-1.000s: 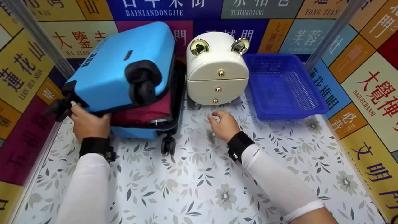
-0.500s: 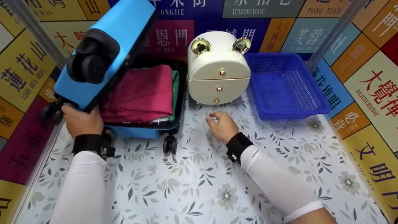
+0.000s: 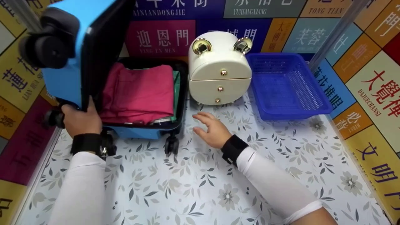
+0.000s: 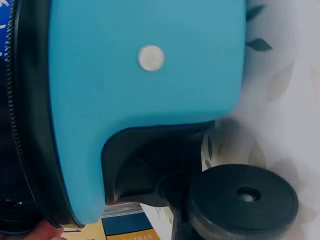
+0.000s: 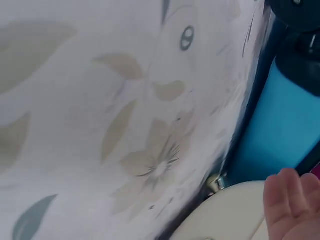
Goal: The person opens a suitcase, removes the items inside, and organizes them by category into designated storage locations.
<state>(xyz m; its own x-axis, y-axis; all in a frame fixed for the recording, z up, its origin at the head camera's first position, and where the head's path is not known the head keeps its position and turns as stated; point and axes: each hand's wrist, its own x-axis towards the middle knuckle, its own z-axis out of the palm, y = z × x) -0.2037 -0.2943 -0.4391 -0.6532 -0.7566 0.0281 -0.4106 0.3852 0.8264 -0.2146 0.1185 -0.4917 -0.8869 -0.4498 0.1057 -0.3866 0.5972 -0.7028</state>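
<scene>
A blue suitcase (image 3: 137,133) stands at the left with its lid (image 3: 62,84) swung up and tilted to the left. My left hand (image 3: 82,121) grips the lid's near edge beside a black wheel; in the left wrist view only its fingertips (image 4: 45,231) show. Folded red cloth (image 3: 143,93) fills much of the suitcase's lower half, and a strip of green fabric (image 3: 176,90) peeks out along its right side. Right of the suitcase, my right hand (image 3: 214,129) hovers with fingers loosely extended and holds nothing.
A cream drawer box (image 3: 204,89) with gold knobs and round gold ears stands right beside the suitcase. Further right is a blue plastic basket (image 3: 292,114). All rest on a leaf-patterned surface (image 3: 193,187), walled by printed panels.
My left hand has raised the lid up and to the left, uncovering the red cloth. My right hand has shifted slightly left, and its fingers have spread.
</scene>
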